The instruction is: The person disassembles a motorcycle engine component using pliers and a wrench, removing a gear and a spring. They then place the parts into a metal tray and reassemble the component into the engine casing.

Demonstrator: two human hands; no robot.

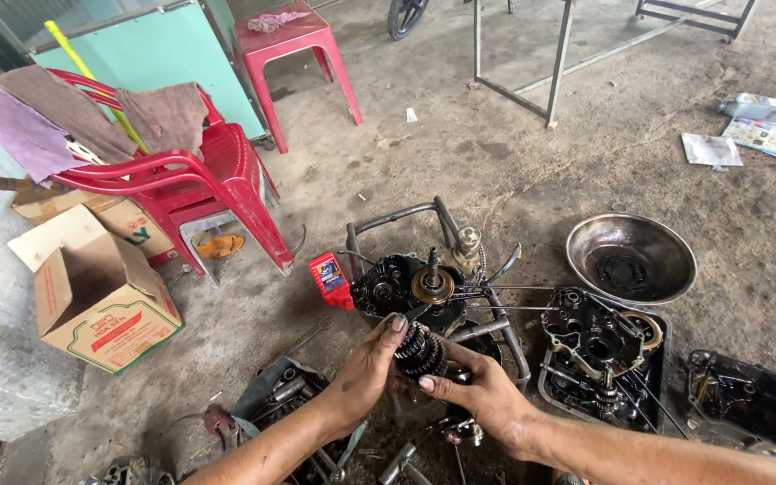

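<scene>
Gears [421, 348], a dark, oily stack on a shaft, sit between both hands above the floor; left hand [365, 373] and right hand [482, 391] both clasp the stack; just beyond stands the engine case [406, 287] on a metal frame [397, 218]; right, a tray [550, 382] and steel bowl [630, 259]; farther left, a red chair [195, 180].

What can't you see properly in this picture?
- Head view: the gear stack is partly covered by the left hand and right hand, so its lower end is hidden.
- The tools lie partly under the left forearm.
- The black tray is cut off by the right edge.
- The wheel is cut off by the top edge.
- The papers are too small to make out.
</scene>
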